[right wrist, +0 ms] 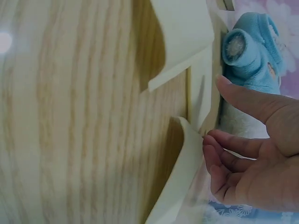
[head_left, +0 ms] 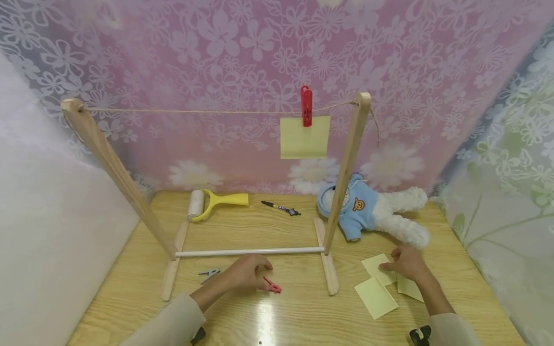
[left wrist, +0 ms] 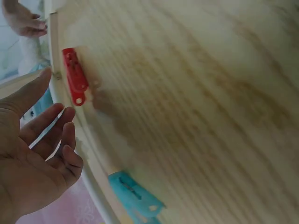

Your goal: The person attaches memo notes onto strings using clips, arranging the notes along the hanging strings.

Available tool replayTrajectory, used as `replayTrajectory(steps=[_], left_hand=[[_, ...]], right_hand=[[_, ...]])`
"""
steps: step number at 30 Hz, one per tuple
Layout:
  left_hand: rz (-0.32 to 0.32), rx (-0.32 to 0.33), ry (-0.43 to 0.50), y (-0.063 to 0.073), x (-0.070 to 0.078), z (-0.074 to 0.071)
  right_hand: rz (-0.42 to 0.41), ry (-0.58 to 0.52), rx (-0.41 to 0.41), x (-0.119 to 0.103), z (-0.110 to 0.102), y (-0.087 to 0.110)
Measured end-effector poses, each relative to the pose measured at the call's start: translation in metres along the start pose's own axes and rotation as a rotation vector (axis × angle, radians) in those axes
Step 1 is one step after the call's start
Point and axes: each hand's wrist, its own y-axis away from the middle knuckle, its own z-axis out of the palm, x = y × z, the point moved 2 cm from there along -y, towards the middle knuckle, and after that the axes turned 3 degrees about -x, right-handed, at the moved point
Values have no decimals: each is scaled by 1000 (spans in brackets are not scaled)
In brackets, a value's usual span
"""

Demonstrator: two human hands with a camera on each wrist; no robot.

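Note:
My left hand hovers beside a red clothespin on the table, thumb and fingers apart with nothing between them. In the left wrist view the red clothespin lies just past the fingertips. A blue clothespin lies behind that hand, near my forearm. My right hand reaches over three yellow sticky notes; its fingertips are right at the upper note, thumb spread away from the fingers. The front note and the right note lie close by, the latter partly hidden. Note edges curl up in the right wrist view.
A wooden frame with a white crossbar stands ahead. On its string a red clothespin holds a yellow note. Behind lie a yellow-handled lint roller, a pen and a plush toy in a blue hoodie.

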Motion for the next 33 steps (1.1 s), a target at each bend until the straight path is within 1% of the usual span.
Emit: replayTrajectory(steps=[2,7,13,17,22,27,33], left_hand=[[-9,-2,-51,1,-2,4],[-29,-1,-96,1,-5,10],[-9,17,-132,0,-6,14],[-8,19,-142,0,-5,16],[-18,13,-129,1,-4,18],[-20,7,-122,3,-5,20],[-17,2,-140,3,-5,19]], right_hand=[[2,5,-5,0,1,-1],[19,17,-11,-2,5,-4],[48,22,-28,-6,7,-9],[44,36,-25,-8,4,-11],[55,3,-44,-9,6,-12],[54,-13,-41,-9,9,-11],[55,-44,-41,-12,12,-10]])
